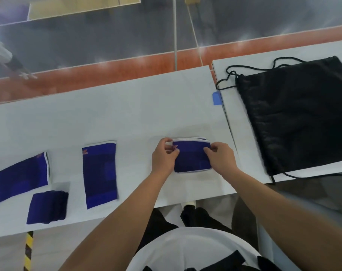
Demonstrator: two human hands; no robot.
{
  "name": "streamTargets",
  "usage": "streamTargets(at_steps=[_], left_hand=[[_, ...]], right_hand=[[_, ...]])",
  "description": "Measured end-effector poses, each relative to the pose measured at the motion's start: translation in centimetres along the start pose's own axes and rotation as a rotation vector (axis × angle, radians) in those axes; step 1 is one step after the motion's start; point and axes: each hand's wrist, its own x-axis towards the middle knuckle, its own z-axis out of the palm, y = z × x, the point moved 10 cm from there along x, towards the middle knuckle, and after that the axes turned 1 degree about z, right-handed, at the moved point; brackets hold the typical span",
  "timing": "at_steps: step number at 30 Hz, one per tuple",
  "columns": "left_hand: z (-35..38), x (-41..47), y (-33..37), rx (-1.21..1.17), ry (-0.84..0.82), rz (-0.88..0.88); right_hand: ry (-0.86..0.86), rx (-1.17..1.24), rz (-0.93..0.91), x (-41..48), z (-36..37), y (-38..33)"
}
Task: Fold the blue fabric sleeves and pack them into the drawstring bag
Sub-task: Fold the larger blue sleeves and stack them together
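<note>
Pinching both hands, left (163, 156) and right (221, 158), on folded sleeve (191, 157).

Left hand: the left hand (164, 155) pinches the left edge of a folded blue sleeve (192, 158), thumb on top near a small orange logo.
Right hand: the right hand (221, 158) pinches the same sleeve's right edge, fingers curled over it.
Sleeve in hand: doubled over, white trim stacked along its far edge, lying on the white table (127, 114).
Other sleeves: one flat sleeve (99, 175) to the left, a slanted sleeve (19, 177) at the far left, a small folded piece (48, 207) near the front edge.
Bag: a black drawstring bag (301, 116) lies flat on the adjoining table (234, 61), its cords looped at the far left corner.
Tape: a blue tab (217, 97) sits at the seam between tables.
</note>
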Motion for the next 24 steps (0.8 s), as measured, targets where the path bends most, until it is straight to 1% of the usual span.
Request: streamTargets(at_steps=[2,3,4,5,6,7,8,9,11,16,19,21,23,24], left_hand=[[0.2,-0.6,0.6,0.096,0.006,0.071],[0.1,-1.0,1.3,0.198,0.031,0.157],[0.2,-1.6,2.3,0.333,0.058,0.275],[0.7,-2.4,3.3,0.488,0.072,0.401],[1.6,-3.1,3.9,0.636,0.055,0.507],[2.8,-3.6,3.8,0.769,0.006,0.574],[3.9,-3.8,3.2,0.878,-0.056,0.591],[4.7,-3.6,2.0,0.959,-0.119,0.565],[5.5,-2.8,0.0,1.031,-0.202,0.489],[5.8,-2.1,-1.0,1.060,-0.271,0.467],[5.7,-1.6,-0.3,1.120,-0.308,0.419],[5.3,-1.1,0.9,1.158,-0.376,0.392],[4.0,-0.6,2.4,1.099,-0.433,0.364],[2.6,-0.3,3.5,1.033,-0.411,0.358]], right_hand=[[0.025,-0.024,-0.028,-0.4,-0.4,-0.2],[0.066,-0.042,-0.080,-0.8,-0.8,-0.7],[0.128,-0.088,-0.186,-1.4,-1.3,-1.7],[0.179,-0.176,-0.330,-2.3,-1.5,-3.1],[0.189,-0.317,-0.472,-3.3,-0.8,-4.3],[0.156,-0.478,-0.574,-4.0,0.4,-4.9],[0.093,-0.617,-0.614,-4.2,1.9,-4.6],[0.037,-0.718,-0.613,-4.0,3.0,-3.9],[-0.028,-0.817,-0.585,-3.2,4.1,-2.1],[-0.071,-0.869,-0.577,-2.1,4.6,-1.4],[-0.089,-0.898,-0.556,-1.6,4.5,-1.8],[-0.128,-0.936,-0.537,-1.3,4.5,-2.2],[-0.147,-0.989,-0.523,-1.3,4.3,-2.9],[-0.142,-1.006,-0.516,-1.4,4.1,-3.5]])
